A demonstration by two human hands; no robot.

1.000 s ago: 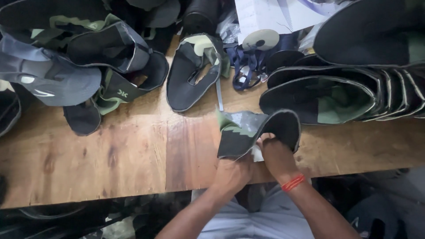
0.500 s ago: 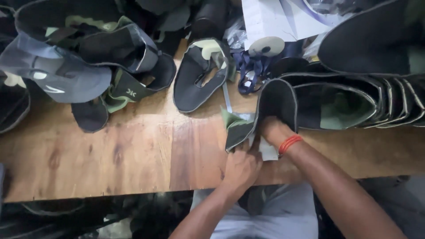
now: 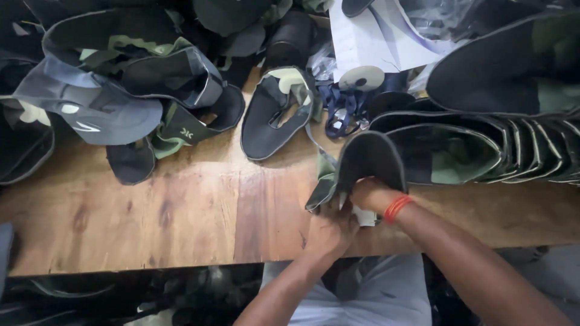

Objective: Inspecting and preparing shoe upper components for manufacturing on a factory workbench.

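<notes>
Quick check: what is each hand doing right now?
Left hand: closed on the lower edge of the dark shoe upper.
Right hand: gripping the same shoe upper, fingers tucked under it.

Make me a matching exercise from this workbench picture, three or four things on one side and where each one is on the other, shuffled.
1. orange wristband
2. dark fabric shoe upper held upright
3. white round tape roll
4. row of nested dark uppers

A. on the wooden bench, far right
B. on the right hand's wrist
C. among the far clutter
D. between both hands, left hand below

Pairs: 1-B, 2-D, 3-C, 4-A
</notes>
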